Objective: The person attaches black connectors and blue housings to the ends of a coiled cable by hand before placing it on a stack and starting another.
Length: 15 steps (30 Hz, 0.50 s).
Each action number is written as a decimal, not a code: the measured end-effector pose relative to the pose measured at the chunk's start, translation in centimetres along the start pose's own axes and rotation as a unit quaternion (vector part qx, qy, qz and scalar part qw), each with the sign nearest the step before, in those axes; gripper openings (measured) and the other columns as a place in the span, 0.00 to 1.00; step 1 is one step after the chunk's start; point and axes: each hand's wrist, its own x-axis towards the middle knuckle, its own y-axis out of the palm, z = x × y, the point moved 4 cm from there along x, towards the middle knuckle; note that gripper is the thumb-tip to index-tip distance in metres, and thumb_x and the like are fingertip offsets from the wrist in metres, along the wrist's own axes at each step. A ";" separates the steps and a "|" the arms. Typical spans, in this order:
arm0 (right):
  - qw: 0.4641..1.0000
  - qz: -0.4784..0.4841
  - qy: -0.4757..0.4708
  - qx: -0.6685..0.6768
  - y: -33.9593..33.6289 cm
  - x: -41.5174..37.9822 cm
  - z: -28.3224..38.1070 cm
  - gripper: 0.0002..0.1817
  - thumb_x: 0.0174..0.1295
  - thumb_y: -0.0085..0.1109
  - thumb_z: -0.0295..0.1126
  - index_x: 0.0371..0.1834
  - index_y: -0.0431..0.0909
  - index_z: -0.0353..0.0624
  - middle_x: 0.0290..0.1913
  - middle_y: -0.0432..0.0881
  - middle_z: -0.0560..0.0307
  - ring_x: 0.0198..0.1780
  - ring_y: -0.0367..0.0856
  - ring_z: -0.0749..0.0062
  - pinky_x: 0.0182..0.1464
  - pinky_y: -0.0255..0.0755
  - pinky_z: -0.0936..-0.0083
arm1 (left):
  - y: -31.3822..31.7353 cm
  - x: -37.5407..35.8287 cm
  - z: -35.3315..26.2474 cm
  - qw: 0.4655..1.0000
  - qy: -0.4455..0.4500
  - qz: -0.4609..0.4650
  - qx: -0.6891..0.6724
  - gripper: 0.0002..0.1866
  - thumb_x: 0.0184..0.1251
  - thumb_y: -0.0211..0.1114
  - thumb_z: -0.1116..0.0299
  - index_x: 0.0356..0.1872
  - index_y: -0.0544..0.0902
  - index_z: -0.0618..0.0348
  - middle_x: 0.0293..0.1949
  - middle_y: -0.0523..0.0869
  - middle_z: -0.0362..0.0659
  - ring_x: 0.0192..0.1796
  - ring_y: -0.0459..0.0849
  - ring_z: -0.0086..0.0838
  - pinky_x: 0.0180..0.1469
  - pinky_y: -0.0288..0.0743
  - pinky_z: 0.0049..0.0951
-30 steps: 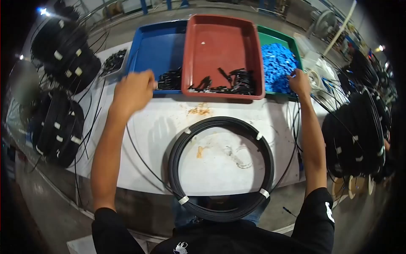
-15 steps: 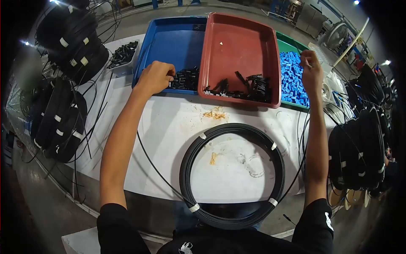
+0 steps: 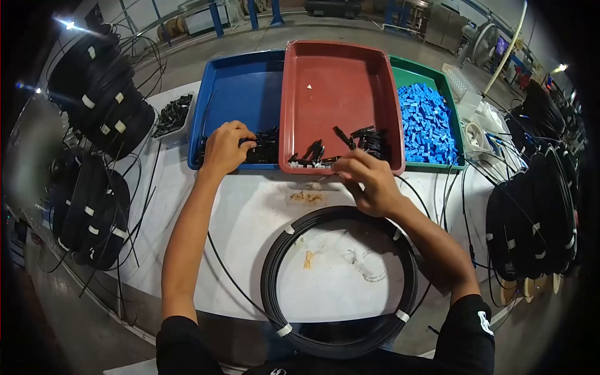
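Note:
My left hand point(image 3: 228, 149) is at the front of the blue tray point(image 3: 240, 75), its fingers closed at a pile of small black connector parts point(image 3: 269, 147). What they pinch is hidden. My right hand point(image 3: 370, 184) is closed by the front edge of the red tray point(image 3: 340, 81), pinching a thin black cable point(image 3: 414, 191) that curves in behind it. More black parts point(image 3: 369, 140) lie in the red tray. Below my hands, a coil of black cable point(image 3: 270, 275), bound with white tape, rests on the white tabletop and overhangs its near edge. Its other loose length passes under my left forearm.
A green tray point(image 3: 459, 140) of small blue pieces point(image 3: 428, 125) stands at the right. A clear tub point(image 3: 172, 119) of black parts is at the left. Stacked cable coils flank the table at left point(image 3: 94, 206) and right point(image 3: 531, 219), with loose ends sticking out.
My right hand has swung left and nearer, from beside the green tray to the red tray's front edge. My left hand stays at the black parts in the blue tray. The view has tilted up.

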 end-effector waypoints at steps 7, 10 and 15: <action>0.999 0.016 -0.008 0.029 0.9 -1.5 -0.5 0.17 0.50 0.68 0.19 0.44 0.78 0.42 0.41 0.77 0.53 0.44 0.79 0.53 0.44 0.73 0.64 | 0.5 -0.2 -0.4 0.998 0.065 -0.013 0.004 0.07 0.56 0.70 0.75 0.36 0.90 0.56 0.39 0.88 0.42 0.44 0.85 0.40 0.49 0.76 0.38; 0.995 0.012 0.005 0.097 1.0 -0.6 -0.4 0.14 0.53 0.66 0.19 0.42 0.77 0.41 0.41 0.77 0.51 0.43 0.78 0.50 0.44 0.73 0.61 | 0.2 -0.2 -0.4 0.999 0.037 -0.008 -0.025 0.07 0.56 0.71 0.75 0.37 0.88 0.58 0.37 0.89 0.44 0.43 0.85 0.42 0.48 0.76 0.39; 0.997 -0.019 0.070 0.039 1.9 1.1 -0.9 0.08 0.55 0.60 0.20 0.38 0.77 0.39 0.36 0.78 0.48 0.43 0.78 0.47 0.43 0.70 0.56 | 1.0 0.2 -0.1 0.995 -0.036 0.035 -0.087 0.12 0.56 0.70 0.78 0.40 0.80 0.59 0.34 0.87 0.50 0.40 0.86 0.46 0.46 0.78 0.41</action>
